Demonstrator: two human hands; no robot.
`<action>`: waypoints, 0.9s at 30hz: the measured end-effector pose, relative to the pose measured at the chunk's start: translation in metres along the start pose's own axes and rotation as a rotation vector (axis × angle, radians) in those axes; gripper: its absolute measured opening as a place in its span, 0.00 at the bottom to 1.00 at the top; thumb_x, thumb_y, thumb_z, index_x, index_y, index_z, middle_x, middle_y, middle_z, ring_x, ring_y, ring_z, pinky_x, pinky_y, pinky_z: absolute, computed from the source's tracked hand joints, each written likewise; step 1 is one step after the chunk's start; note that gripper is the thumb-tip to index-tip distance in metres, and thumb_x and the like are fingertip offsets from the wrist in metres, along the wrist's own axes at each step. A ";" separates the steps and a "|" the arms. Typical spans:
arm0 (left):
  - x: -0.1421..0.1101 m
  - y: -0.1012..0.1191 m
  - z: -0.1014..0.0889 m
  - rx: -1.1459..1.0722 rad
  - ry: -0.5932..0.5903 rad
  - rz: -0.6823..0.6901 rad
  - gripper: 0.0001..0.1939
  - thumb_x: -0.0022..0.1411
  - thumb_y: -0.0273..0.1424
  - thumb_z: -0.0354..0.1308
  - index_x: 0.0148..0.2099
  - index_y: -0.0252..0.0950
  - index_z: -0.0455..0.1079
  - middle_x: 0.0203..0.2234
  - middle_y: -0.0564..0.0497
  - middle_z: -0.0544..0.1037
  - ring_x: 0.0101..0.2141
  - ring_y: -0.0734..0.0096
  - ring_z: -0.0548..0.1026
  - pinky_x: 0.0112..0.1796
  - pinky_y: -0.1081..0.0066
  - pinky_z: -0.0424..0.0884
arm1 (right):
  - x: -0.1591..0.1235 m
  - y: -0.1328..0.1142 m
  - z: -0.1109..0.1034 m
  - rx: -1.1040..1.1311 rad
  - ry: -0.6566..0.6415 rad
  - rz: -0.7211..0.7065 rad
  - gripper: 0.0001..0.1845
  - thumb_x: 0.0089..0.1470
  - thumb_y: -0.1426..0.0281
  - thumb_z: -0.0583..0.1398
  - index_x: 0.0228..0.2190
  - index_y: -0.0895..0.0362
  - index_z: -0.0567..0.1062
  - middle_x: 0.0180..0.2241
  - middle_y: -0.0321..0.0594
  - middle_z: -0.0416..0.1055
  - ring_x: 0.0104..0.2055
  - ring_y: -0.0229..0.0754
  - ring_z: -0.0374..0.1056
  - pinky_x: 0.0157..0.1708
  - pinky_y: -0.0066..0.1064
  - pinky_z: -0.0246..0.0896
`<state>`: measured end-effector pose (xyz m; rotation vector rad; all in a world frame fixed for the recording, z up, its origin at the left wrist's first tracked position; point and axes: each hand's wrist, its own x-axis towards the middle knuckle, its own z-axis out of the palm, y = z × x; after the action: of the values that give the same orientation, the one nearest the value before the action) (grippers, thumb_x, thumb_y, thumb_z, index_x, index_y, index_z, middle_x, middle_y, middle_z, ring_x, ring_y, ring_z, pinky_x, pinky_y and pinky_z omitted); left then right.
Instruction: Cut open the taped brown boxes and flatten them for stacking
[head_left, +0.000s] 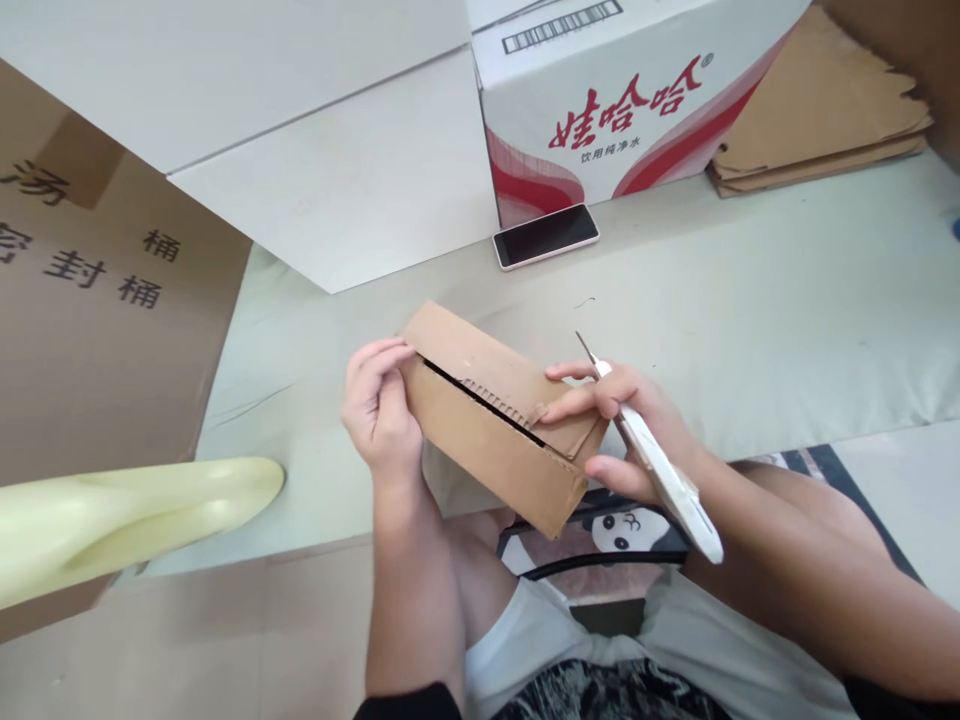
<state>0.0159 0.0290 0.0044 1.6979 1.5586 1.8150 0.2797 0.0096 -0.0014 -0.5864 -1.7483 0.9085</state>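
A small brown cardboard box (487,440) is tilted above the near edge of the table. Along its top runs a dark slit, with a torn, ridged strip of corrugation beside it. My left hand (381,405) grips the box's left end, its fingers bent over the corner. At the other end, my right hand (637,420) touches the top flap with its fingertips while its thumb lies by the near right corner. A white utility knife (660,470) is held in that same hand, its thin blade pointing up and away from the box. What is inside the box is hidden.
Behind the box a phone (546,237) lies on the pale table (750,330), against a white-and-red carton (630,120). Large white boxes (337,180) and a brown carton (90,240) stand left. Flattened cardboard (817,110) lies back right. A yellow-green curved object (150,510) juts in from the left.
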 end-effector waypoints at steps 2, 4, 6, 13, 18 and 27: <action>0.003 0.003 -0.005 0.087 -0.112 0.061 0.13 0.67 0.28 0.57 0.40 0.43 0.84 0.42 0.49 0.85 0.47 0.60 0.81 0.55 0.58 0.73 | 0.000 0.000 0.000 0.011 0.012 0.026 0.20 0.58 0.58 0.69 0.38 0.48 0.63 0.41 0.38 0.86 0.60 0.53 0.76 0.54 0.51 0.73; 0.005 0.007 -0.008 0.169 -0.228 0.139 0.14 0.70 0.32 0.56 0.43 0.45 0.85 0.44 0.49 0.87 0.47 0.58 0.81 0.57 0.54 0.72 | -0.001 -0.001 0.002 0.007 0.019 0.042 0.18 0.59 0.59 0.68 0.38 0.48 0.62 0.41 0.37 0.86 0.60 0.53 0.77 0.54 0.50 0.73; 0.007 0.011 -0.010 0.235 -0.316 0.189 0.16 0.73 0.37 0.54 0.47 0.46 0.85 0.46 0.49 0.88 0.49 0.56 0.81 0.59 0.51 0.70 | -0.002 -0.002 0.003 0.022 0.026 0.054 0.18 0.60 0.61 0.68 0.38 0.48 0.62 0.41 0.37 0.86 0.60 0.53 0.76 0.54 0.50 0.73; 0.009 0.009 -0.019 0.272 -0.313 0.125 0.17 0.73 0.41 0.55 0.48 0.44 0.86 0.48 0.49 0.88 0.53 0.56 0.81 0.61 0.50 0.69 | 0.005 0.001 -0.012 0.001 0.373 0.504 0.15 0.62 0.62 0.64 0.39 0.48 0.61 0.43 0.40 0.83 0.50 0.49 0.81 0.53 0.47 0.72; 0.013 -0.001 -0.033 0.285 -0.216 -0.045 0.17 0.70 0.40 0.57 0.50 0.42 0.85 0.53 0.48 0.86 0.60 0.56 0.78 0.66 0.53 0.66 | 0.010 0.013 -0.020 0.046 0.112 0.850 0.21 0.55 0.52 0.66 0.37 0.50 0.63 0.35 0.38 0.77 0.45 0.51 0.79 0.49 0.49 0.72; 0.011 0.002 -0.022 -0.118 -0.017 -0.544 0.26 0.68 0.52 0.52 0.49 0.39 0.80 0.52 0.46 0.84 0.60 0.53 0.77 0.61 0.55 0.74 | 0.001 0.007 -0.012 0.348 0.153 0.487 0.23 0.62 0.53 0.66 0.43 0.46 0.57 0.67 0.46 0.69 0.54 0.46 0.79 0.55 0.47 0.73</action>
<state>-0.0048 0.0246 0.0172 1.0883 1.6593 1.5636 0.2903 0.0183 -0.0040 -0.8403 -1.2868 1.4290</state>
